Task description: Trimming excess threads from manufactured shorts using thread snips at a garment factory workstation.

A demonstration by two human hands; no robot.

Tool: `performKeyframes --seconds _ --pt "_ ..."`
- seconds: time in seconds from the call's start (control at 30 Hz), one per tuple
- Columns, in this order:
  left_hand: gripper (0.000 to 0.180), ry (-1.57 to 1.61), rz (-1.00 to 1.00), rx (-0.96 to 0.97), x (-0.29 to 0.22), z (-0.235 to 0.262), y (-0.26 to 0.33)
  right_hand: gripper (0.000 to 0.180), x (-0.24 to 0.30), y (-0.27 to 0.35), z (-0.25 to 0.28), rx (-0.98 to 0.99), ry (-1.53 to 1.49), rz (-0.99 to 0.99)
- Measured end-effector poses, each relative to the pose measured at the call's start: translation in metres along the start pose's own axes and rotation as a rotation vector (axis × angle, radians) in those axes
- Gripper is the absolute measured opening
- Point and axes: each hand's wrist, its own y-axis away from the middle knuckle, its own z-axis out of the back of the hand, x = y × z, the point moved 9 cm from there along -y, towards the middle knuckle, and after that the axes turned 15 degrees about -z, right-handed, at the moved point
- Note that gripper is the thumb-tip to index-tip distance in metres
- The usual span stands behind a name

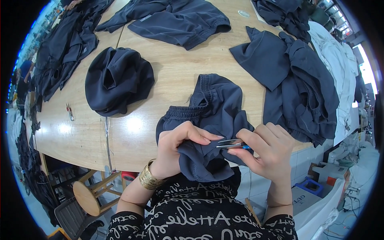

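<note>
A dark navy garment with a gathered elastic waistband (224,98) lies bunched at the table's front edge, its near part hanging over toward me. My left hand (178,138), with gold bangles (151,177) on its wrist, pinches a fold of the cloth between thumb and fingers. From the right, my right hand (266,148) grips a small pair of thread snips (229,143). Their two blades stand slightly apart and point left, close to the left fingertips and over the cloth. Whether a thread lies between the blades is too small to tell.
Other dark garments surround the work: a rolled bundle (118,80) on the left, a spread piece (180,24) at the back, a heap (300,88) on the right. Another pair of snips (70,112) lies on the wooden table (172,64). A wooden stool (85,199) stands below left.
</note>
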Motion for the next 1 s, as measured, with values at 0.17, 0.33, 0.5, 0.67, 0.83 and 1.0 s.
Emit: performKeyframes --seconds 0.17,0.33,0.5,0.67,0.83,1.0 --pt "0.026 -0.022 -0.015 0.053 -0.004 -0.003 -0.003 0.029 -0.002 0.002 0.0 -0.047 -0.1 -0.021" --pt "0.025 0.014 -0.002 0.015 0.0 -0.001 -0.001 0.029 -0.013 0.003 -0.001 -0.037 -0.184 -0.083" --pt "0.026 0.14 0.04 -0.072 0.004 0.004 -0.001 0.036 -0.037 0.001 -0.01 0.033 -0.557 -0.387" --pt "0.023 0.254 0.132 -0.161 0.013 0.006 0.002 0.035 -0.04 0.018 -0.047 0.173 -0.942 -0.57" --pt "0.025 0.196 0.08 -0.134 0.01 0.01 0.003 0.018 -0.032 0.017 -0.053 0.122 -0.972 -0.52" --pt "0.037 -0.222 0.052 -0.141 0.0 0.038 0.012 0.014 -0.036 0.014 -0.056 0.133 -0.998 -0.562"
